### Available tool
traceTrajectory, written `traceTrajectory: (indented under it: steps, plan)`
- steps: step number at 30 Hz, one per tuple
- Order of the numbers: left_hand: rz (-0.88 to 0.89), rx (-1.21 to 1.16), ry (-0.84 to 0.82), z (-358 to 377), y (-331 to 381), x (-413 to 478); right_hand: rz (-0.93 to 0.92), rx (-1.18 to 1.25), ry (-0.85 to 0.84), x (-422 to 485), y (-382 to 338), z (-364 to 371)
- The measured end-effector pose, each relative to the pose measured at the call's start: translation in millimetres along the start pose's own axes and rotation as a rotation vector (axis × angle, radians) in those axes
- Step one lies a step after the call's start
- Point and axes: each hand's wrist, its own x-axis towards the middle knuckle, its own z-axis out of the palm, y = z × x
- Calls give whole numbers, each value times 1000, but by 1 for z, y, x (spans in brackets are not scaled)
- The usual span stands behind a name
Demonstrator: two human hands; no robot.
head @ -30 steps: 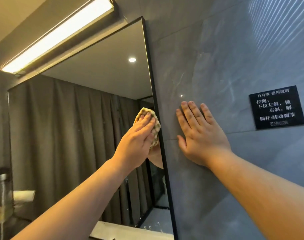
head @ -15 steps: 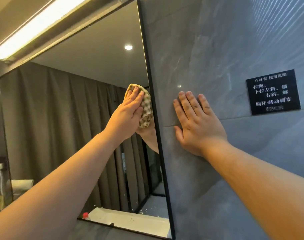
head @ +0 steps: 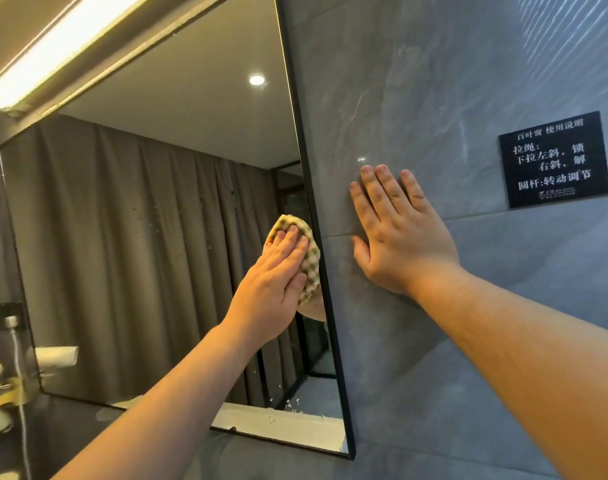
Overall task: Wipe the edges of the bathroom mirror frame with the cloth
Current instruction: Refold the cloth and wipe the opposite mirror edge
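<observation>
While the long glowing light bar [head: 53, 46] runs above it, the black-framed rectangular bathroom mirror [head: 309, 202] is taken as the landmark. Against the glass just inside its right edge, a yellow-green checked waffle cloth [head: 307, 258] is pressed by the left hand [head: 271, 289], fingers straight and held together over it. Right of the mirror's frame, the right hand [head: 399, 237] is laid flat on the grey marbled wall tile [head: 417, 81], fingers slightly spread. Further right of the mirror, a black sign with white characters [head: 553, 159] is mounted.

And the left hand [head: 273, 289] slides the cloth [head: 301, 252] back down the mirror's right frame edge [head: 316, 237], dropping from above the right hand's [head: 399, 233] fingertips to beside its palm
</observation>
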Motion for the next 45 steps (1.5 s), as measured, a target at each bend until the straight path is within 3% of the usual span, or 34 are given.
traceTrajectory:
  steps: [10,22,28,38,45]
  plan:
    - [52,66,-54,-2,0,-6,-15,12,-23,-31,-11,9]
    - [-129,0,28,-52,9,104,7,35,-2,-36,-16,9]
    - [-72,27,38,-29,9,64,9,31,-14,-38,-17,10]
    - [-195,-10,-4,27,26,-41,27,23,-12,-43,-20,11]
    - [-218,42,-36,40,34,-61,31,32,-5,-47,-23,12]
